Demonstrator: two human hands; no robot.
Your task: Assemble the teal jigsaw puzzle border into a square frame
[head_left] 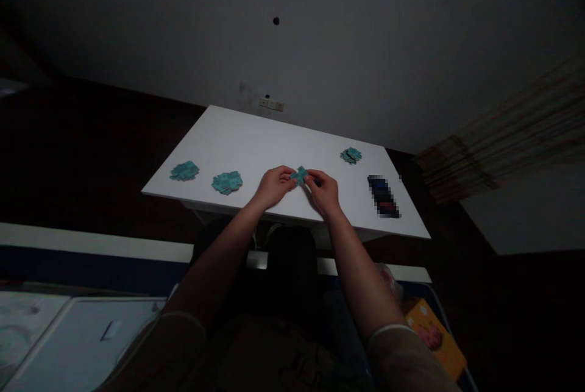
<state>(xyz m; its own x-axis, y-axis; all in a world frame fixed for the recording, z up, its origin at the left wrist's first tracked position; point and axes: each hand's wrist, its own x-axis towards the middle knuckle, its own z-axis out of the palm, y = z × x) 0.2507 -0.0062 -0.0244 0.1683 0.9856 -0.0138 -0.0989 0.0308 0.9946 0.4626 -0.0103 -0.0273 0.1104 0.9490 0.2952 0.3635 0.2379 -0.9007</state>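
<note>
Between my two hands is a small flat teal piece with an uneven outline (300,175), held just above the white table. My left hand (275,186) pinches its left side with thumb and fingers. On the right side, my right hand (322,191) grips it the same way. To the left of my hands lies a teal pile of similar flat pieces (227,182). Farther left is another teal pile (184,171). A third, smaller teal cluster (350,155) with a dark line across it rests toward the back right.
The white table (274,136) stands near a grey wall with a socket strip (271,103). A blurred-out dark object (384,197) lies at the table's right. An orange box (434,337) sits low at my right, and a curtain (493,136) hangs beyond the table.
</note>
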